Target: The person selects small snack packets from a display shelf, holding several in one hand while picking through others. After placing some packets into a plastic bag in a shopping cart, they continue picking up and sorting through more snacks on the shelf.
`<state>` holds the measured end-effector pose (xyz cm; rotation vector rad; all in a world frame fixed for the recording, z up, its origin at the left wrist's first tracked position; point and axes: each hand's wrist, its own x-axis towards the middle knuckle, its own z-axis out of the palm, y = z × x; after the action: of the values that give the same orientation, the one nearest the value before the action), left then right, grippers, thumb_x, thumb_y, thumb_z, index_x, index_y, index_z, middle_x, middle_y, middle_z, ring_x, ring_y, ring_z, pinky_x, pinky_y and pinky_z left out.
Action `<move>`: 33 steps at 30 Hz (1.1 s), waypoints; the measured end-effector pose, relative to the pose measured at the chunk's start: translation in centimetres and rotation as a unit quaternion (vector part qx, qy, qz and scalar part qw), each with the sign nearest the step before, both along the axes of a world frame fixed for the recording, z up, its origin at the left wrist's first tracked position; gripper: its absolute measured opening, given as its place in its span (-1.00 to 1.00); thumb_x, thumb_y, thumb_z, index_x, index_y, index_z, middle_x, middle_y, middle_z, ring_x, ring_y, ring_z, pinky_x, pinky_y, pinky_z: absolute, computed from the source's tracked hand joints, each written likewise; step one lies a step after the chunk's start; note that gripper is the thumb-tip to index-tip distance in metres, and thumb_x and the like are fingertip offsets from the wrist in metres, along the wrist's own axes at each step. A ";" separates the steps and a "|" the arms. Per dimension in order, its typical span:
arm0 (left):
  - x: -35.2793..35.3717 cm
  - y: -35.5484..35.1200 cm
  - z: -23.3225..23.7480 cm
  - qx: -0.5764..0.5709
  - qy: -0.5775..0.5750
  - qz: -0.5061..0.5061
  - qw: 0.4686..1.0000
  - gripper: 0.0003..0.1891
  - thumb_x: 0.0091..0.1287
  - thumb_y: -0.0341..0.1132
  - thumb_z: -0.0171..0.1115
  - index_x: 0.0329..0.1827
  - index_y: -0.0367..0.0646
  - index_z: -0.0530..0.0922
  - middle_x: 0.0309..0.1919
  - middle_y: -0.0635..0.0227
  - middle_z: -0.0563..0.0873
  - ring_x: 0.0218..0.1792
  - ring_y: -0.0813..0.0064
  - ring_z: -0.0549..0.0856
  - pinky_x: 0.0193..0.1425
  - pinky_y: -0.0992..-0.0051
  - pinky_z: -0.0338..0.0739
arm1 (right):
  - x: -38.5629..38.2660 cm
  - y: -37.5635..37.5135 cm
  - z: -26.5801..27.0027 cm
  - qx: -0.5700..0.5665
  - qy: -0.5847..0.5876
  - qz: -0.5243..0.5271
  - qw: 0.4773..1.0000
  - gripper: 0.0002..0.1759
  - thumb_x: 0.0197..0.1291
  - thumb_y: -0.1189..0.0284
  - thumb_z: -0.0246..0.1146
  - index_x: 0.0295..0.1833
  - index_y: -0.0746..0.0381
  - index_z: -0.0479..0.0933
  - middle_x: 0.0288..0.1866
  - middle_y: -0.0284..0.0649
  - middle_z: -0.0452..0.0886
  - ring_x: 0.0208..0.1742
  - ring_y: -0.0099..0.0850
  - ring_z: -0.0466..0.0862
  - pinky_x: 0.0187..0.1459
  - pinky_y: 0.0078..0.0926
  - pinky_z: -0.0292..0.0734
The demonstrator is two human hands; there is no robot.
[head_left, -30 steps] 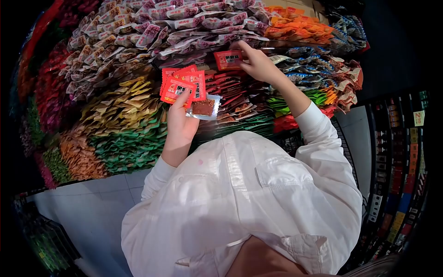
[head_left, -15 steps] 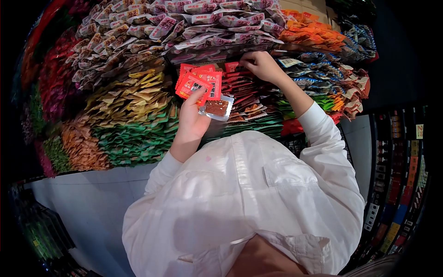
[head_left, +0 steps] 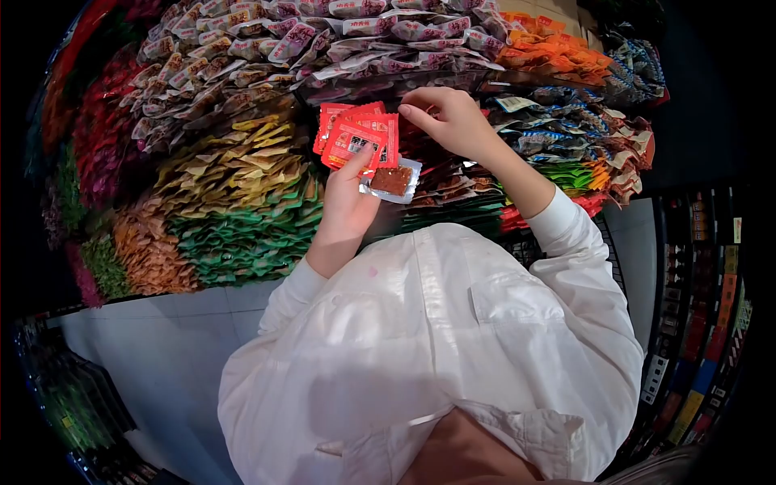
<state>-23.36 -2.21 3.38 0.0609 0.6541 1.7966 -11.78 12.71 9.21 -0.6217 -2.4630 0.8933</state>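
Observation:
My left hand is closed on a fanned bunch of red snack packets, its thumb pressed over the front. Lowest in that bunch is a silver-edged packet with a clear window, brown food showing inside. Just right of the bunch is my right hand, its thumb and forefinger slightly apart with nothing visible between them. The other fingers are curled and partly hidden. Below it lie dark red packets packed in rows, partly covered by the hand and forearm.
Pale pouches fill the back of the display. Yellow packets and green packets are at left; orange packets and blue-white packets at right. Shelves of boxed goods stand beyond the pale floor.
My right hand has moved left, from a red packet pinched above the rows to beside the bunch. The left hand and its packets have shifted slightly right in view.

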 end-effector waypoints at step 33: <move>-3.0 -1.7 -1.2 -0.023 0.028 0.074 0.997 -0.71 0.33 -0.44 0.02 0.10 -0.28 0.39 -0.11 0.11 0.63 -0.06 0.27 0.62 0.04 0.25 0.50 | -6.3 2.7 -3.5 0.302 -0.085 0.112 0.943 -0.72 0.04 0.40 0.17 -0.08 0.03 0.58 -0.26 -0.28 0.62 -0.29 -0.22 0.64 -0.26 -0.31 0.54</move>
<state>-26.39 -3.92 2.16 0.0330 0.7569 1.9275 -18.10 15.37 5.69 -0.2069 -2.7984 0.1169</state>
